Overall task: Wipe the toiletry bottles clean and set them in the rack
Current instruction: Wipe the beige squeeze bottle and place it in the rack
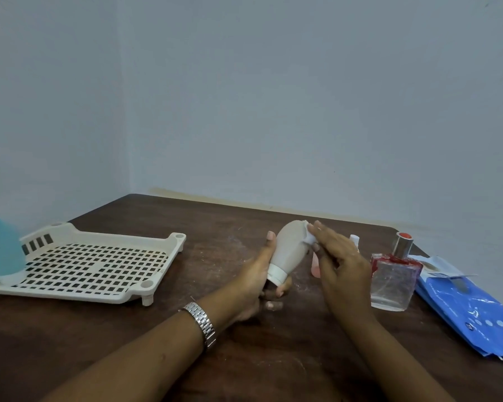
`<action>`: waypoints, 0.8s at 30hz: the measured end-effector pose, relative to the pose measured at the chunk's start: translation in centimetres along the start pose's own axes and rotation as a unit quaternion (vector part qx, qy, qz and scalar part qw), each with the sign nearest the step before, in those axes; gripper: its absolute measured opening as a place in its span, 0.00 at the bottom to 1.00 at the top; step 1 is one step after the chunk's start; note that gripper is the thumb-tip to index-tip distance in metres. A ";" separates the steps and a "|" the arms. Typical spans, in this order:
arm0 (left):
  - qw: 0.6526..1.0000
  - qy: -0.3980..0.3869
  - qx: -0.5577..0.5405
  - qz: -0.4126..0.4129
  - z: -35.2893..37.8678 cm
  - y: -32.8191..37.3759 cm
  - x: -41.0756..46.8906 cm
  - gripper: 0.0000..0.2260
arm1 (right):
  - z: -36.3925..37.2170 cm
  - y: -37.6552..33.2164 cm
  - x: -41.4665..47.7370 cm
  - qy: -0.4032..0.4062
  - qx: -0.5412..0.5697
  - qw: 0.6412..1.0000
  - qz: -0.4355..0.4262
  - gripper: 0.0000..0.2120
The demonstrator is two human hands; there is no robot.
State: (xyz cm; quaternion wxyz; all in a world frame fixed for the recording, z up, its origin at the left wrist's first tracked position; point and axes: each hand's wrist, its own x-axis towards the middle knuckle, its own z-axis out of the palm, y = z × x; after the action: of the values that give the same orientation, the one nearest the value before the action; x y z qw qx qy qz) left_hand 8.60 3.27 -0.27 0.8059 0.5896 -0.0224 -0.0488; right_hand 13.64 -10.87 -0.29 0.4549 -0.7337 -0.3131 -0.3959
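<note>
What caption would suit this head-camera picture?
Left hand grips a beige bottle cap-down; right hand presses a white wipe against it.

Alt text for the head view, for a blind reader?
The left hand holds a beige bottle cap-down over a brown table while the right hand presses a white wipe against it. Left: cream rack holding a blue bottle; right: perfume bottle, blue pack.
</note>
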 end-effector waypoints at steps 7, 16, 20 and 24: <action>0.999 0.024 -0.032 0.023 -0.4 -0.3 0.4 0.34 | 0.7 -1.6 -1.3 -0.066 0.089 0.991 0.080 0.17; 0.991 0.123 -0.001 0.054 -1.0 -0.5 1.1 0.35 | 1.0 -2.8 -2.1 -0.131 0.095 0.985 0.057 0.18; 0.990 0.129 0.021 0.053 -0.8 -0.5 1.0 0.32 | 1.1 -2.3 -2.1 -0.089 0.014 0.996 -0.014 0.15; 0.995 0.087 0.024 0.031 -0.7 -0.1 0.7 0.28 | 0.9 -2.1 -1.6 -0.048 0.007 0.999 -0.004 0.08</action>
State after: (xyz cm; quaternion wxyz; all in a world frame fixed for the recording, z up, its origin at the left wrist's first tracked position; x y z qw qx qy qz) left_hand 9.38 3.83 -0.62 0.7914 0.6100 0.0288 0.0283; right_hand 11.42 -9.38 -1.02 0.4433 -0.7473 -0.3399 -0.3600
